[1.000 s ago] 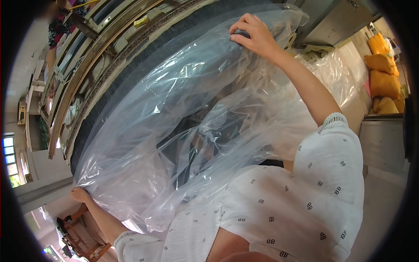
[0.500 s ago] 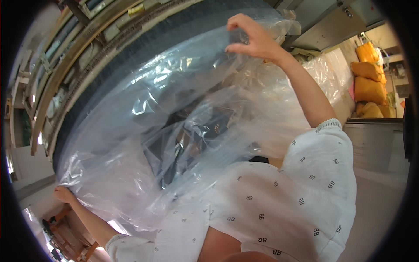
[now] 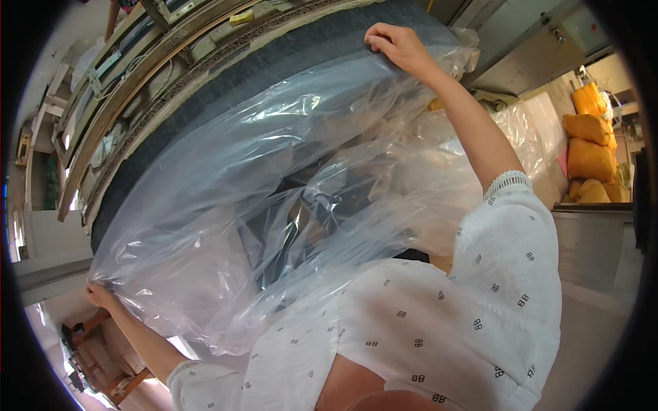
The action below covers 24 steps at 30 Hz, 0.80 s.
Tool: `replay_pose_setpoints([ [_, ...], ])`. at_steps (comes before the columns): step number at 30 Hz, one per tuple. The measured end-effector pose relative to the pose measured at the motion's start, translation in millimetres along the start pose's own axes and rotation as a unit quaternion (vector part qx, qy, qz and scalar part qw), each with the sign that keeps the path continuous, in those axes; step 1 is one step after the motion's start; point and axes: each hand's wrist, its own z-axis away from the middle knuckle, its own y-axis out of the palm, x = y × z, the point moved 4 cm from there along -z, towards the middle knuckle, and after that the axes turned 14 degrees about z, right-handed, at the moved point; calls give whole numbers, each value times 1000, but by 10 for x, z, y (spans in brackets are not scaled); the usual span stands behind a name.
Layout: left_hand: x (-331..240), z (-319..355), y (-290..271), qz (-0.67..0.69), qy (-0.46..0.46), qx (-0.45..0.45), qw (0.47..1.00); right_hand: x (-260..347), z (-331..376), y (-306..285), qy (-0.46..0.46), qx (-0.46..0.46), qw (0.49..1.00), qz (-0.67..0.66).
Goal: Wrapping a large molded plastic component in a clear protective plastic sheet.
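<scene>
A large clear plastic sheet [image 3: 226,161] spreads in creased folds over a dark work surface [image 3: 274,63] and down toward my body. At the far left, the fingers of my left hand [image 3: 101,295] are closed on a gathered corner of the sheet. My right arm stretches far out. At its end my right hand [image 3: 399,48] pinches the sheet's far edge, with thumb and fingers together. Between the hands the edge runs in a fairly straight line. Dark shapes show through the sheet's middle, too blurred by folds to name.
Beyond the dark surface runs a machine frame with long rails [image 3: 147,72]. More bunched plastic [image 3: 528,127] lies at the right. Grey metal cabinets [image 3: 524,58] stand at the back right, near stacked orange sacks [image 3: 591,147]. A wooden stand [image 3: 96,353] is at the lower left.
My right hand has closed from a spread curve to a pinch on the sheet's edge. The sheet's far edge looks straighter. My left hand keeps its hold.
</scene>
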Motion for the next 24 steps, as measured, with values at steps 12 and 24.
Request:
replay_pose_setpoints([
  [12, -577, 404, -662, 267, -266, 135, 916, 159, 509, -100, -242, -28, 964, 106],
  [24, -138, -75, -1171, 330, -235, 148, 902, 10, -45, 90, -73, -1, 997, 14],
])
